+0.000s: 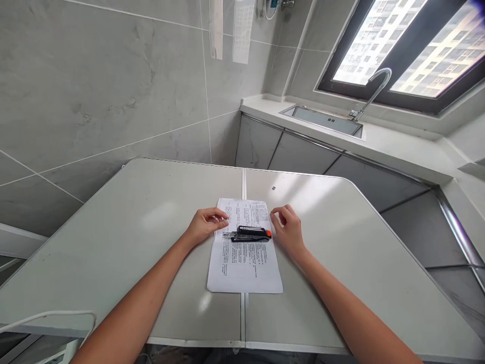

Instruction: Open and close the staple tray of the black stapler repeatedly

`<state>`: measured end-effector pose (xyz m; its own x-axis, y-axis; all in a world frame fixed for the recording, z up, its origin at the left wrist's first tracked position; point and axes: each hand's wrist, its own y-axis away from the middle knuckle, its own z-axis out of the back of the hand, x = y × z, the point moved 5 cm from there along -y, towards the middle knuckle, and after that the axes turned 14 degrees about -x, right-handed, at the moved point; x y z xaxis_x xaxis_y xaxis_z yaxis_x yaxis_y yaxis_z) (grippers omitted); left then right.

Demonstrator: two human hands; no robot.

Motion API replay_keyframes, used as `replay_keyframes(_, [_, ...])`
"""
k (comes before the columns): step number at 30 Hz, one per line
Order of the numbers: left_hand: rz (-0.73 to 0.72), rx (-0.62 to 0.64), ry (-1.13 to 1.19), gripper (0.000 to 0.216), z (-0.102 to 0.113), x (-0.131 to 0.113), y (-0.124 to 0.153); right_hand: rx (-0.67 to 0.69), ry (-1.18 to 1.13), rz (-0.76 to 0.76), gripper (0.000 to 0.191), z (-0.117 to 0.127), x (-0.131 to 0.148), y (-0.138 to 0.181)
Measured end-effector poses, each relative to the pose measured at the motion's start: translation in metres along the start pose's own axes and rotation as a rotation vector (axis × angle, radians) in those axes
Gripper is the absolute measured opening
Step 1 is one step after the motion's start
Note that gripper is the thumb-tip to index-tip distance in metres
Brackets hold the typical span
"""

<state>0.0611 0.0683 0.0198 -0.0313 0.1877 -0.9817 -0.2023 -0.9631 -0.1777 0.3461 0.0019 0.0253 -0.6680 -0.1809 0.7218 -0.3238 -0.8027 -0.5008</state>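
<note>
A black stapler (251,233) with an orange end lies crosswise on printed paper (246,280). A metal part sticks out of the stapler's left end. My left hand (206,224) is over the paper's left edge, thumb and fingers brought close together by the metal part. Whether a small thing is between those fingertips I cannot make out. Just off the paper's right edge, above the stapler's orange end, my right hand (288,227) has its thumb and forefinger curled into a pinch. Anything between them is too small to tell.
Small dark pieces, like short staple strips (273,188), lie on the white table (182,303) beyond my right hand. A seam crosses the table's middle. Behind it are a tiled wall (102,91), a counter with a sink (326,120) and tap (375,93), and a window. A white rail (49,314) is at lower left.
</note>
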Motion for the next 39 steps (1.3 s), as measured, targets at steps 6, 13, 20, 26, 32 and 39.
replay_keyframes(6, [-0.142, 0.143, -0.033, 0.014, -0.014, -0.018, 0.011, 0.415, -0.187, 0.374, 0.045, -0.024, 0.033, 0.031])
replay_keyframes(13, [-0.206, 0.187, -0.157, 0.011, -0.023, -0.011, 0.011, 0.305, -0.095, 0.352, 0.027, -0.032, 0.021, 0.033])
replay_keyframes(20, [-0.223, 0.133, -0.280, 0.011, -0.028, -0.001, 0.013, 0.312, -0.082, 0.304, 0.026, -0.032, 0.020, 0.031])
replay_keyframes(26, [-0.272, 0.142, -0.371, 0.011, -0.028, 0.000, 0.013, 0.329, -0.098, 0.310, 0.026, -0.032, 0.021, 0.030])
replay_keyframes(32, [-0.273, 0.151, -0.308, 0.011, -0.028, -0.001, 0.013, 0.339, -0.108, 0.300, 0.025, -0.033, 0.019, 0.030])
replay_keyframes(39, [-0.346, 0.264, -0.322, 0.013, -0.019, -0.003, 0.008, 0.333, -0.111, 0.310, 0.025, -0.033, 0.019, 0.030])
